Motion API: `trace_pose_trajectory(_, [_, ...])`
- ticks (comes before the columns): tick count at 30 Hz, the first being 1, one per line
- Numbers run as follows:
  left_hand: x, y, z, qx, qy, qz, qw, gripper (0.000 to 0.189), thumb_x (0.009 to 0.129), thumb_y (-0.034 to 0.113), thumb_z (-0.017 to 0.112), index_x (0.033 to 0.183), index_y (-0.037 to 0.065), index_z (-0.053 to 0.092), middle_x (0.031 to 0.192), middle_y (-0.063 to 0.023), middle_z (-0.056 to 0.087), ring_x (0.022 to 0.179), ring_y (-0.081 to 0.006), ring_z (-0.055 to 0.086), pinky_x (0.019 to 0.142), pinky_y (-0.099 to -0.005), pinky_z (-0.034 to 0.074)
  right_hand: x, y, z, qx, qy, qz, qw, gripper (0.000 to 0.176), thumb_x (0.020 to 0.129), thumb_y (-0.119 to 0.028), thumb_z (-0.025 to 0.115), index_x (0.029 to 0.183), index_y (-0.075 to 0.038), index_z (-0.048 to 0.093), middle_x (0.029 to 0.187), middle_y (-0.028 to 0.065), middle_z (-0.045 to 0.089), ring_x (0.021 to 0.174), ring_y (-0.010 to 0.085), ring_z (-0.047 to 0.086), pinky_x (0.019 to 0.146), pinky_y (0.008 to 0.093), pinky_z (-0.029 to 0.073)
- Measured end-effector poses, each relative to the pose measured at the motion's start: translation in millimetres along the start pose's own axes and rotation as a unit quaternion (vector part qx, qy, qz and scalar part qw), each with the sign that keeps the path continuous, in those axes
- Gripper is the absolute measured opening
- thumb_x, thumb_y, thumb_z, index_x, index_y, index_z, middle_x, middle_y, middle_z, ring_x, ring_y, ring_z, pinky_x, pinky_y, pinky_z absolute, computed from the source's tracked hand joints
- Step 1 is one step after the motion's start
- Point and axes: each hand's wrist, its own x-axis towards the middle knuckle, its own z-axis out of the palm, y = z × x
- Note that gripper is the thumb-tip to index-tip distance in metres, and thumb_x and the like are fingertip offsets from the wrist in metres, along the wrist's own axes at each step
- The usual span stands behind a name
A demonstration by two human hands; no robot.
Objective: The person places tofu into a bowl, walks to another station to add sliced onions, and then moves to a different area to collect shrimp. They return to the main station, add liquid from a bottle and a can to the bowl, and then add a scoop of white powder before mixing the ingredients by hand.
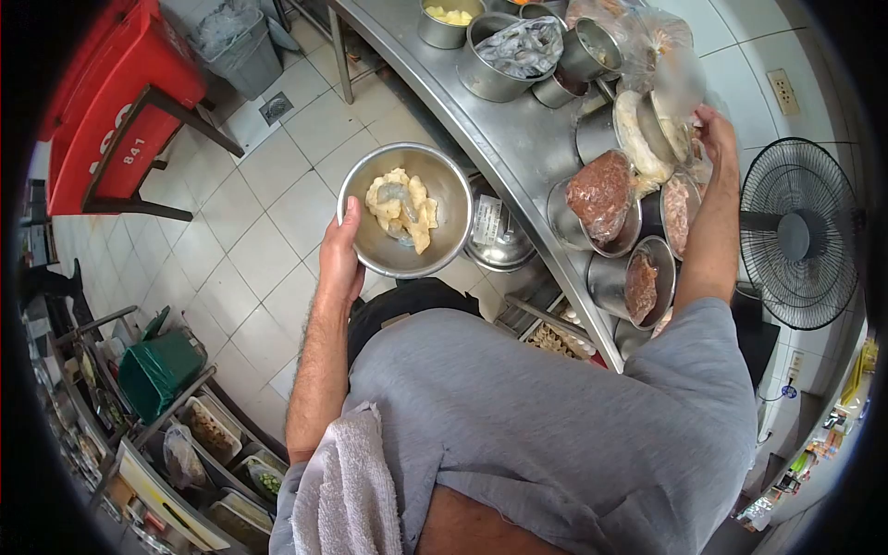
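Observation:
My left hand (342,254) grips the side of a round metal bowl (450,199), thumb over the rim. Inside the bowl lie pale yellowish food pieces (405,208) with a greyish, wet-looking piece among them. Over the counter, my right hand (717,137) is stretched out to the far side, its fingers curled beside a tilted metal bowl (647,129) and clear plastic. A blurred patch covers part of that spot, so what the fingers hold cannot be made out. Close by are a long pale bagged food (636,139) and a bag of reddish-brown minced food (599,190) in a metal pot.
The steel counter (449,88) carries several metal pots, one with a plastic bag (523,46). A black fan (797,236) stands at the right. On the left are a red bin (120,111), a grey bin (242,51) and a green-lined bin (157,375).

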Motion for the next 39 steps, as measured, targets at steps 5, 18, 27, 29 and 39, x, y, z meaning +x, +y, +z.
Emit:
trace_pose_trajectory(5, [4, -3, 0, 0.008, -0.007, 0.010, 1.000, 0.060, 0.089, 0.041, 0.045, 0.125, -0.006, 0.034, 0.123, -0.0186, 0.044, 0.113, -0.0239, 0.044, 0.095, -0.0356, 0.037, -19, -7, 5, 0.262, 0.038, 0.000, 0.964, 0.013, 0.082, -0.016, 0.058, 0.088, -0.005, 0.059, 0.077, 0.0041, 0.057, 0.064, 0.0108, 0.051, 0.045, 0.0231, 0.038])
trace_pose_trajectory(18, [0, -8, 8, 0.026, 0.007, -0.003, 1.000, 0.059, 0.089, 0.040, 0.045, 0.126, -0.005, 0.035, 0.121, -0.0184, 0.046, 0.111, -0.0237, 0.046, 0.093, -0.0356, 0.038, 40, 13, 71, -0.374, -0.078, 0.017, 0.924, 0.016, 0.073, -0.014, 0.052, 0.065, -0.002, 0.059, 0.051, 0.0054, 0.051, 0.039, 0.0157, 0.046, 0.033, 0.0314, 0.032])
trace_pose_trajectory(27, [-1, -10, 13, 0.016, 0.012, 0.003, 1.000, 0.056, 0.090, 0.039, 0.045, 0.124, -0.005, 0.037, 0.120, -0.0173, 0.047, 0.110, -0.0228, 0.047, 0.093, -0.0349, 0.038, 33, 25, 57, -0.232, -0.024, 0.007, 0.972, 0.018, 0.075, -0.016, 0.059, 0.066, -0.002, 0.055, 0.050, 0.0019, 0.046, 0.036, 0.0119, 0.039, 0.032, 0.0278, 0.029])
trace_pose_trajectory(29, [-1, -7, 15, 0.016, 0.007, -0.003, 1.000, 0.056, 0.090, 0.039, 0.045, 0.124, -0.005, 0.037, 0.119, -0.0171, 0.047, 0.109, -0.0229, 0.048, 0.093, -0.0349, 0.038, 18, 13, 47, -0.063, 0.044, -0.010, 0.997, 0.007, 0.075, -0.009, 0.060, 0.074, -0.003, 0.057, 0.054, 0.0013, 0.047, 0.037, 0.0103, 0.039, 0.033, 0.0244, 0.029])
trace_pose_trajectory(39, [22, -21, 26, -0.002, -0.072, 0.040, 0.997, 0.051, 0.090, 0.038, 0.045, 0.120, -0.004, 0.044, 0.116, -0.0142, 0.051, 0.106, -0.0186, 0.048, 0.092, -0.0320, 0.037, -83, -100, 46, 0.058, -0.110, -0.118, 0.985, 0.012, 0.078, -0.016, 0.063, 0.085, -0.006, 0.059, 0.066, -0.0028, 0.052, 0.052, 0.0023, 0.043, 0.041, 0.0158, 0.031])
